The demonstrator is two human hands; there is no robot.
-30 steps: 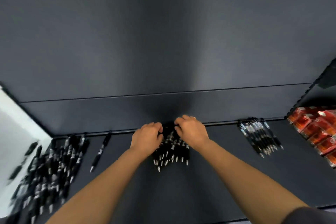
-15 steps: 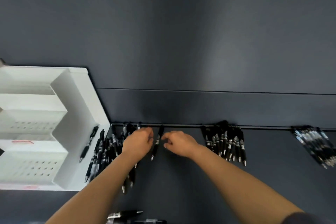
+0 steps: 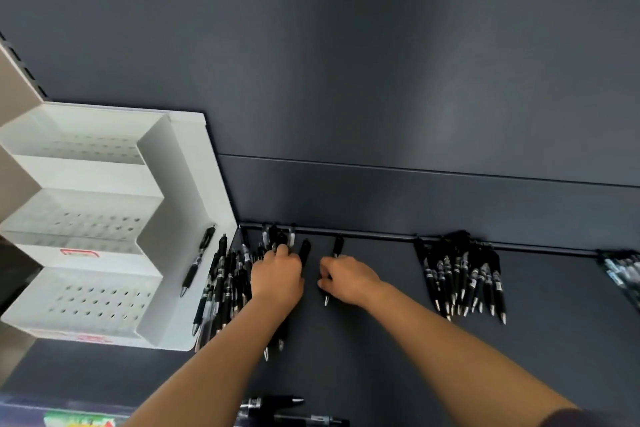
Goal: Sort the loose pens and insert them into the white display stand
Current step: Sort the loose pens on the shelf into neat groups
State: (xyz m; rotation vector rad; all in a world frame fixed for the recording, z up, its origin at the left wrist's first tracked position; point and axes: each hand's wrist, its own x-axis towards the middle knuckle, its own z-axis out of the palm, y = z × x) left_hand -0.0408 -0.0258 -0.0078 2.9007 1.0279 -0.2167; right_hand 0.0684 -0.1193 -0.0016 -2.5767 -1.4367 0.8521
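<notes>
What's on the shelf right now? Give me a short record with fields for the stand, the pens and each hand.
stand: white display stand, visible hole tiers hold no pens
on stand wall: stray pen lying loose
pile: loose pens beside the stand
left hand: on the pile, grip hidden
right hand: pinches a single pen
bunch: grouped pens further right
</notes>
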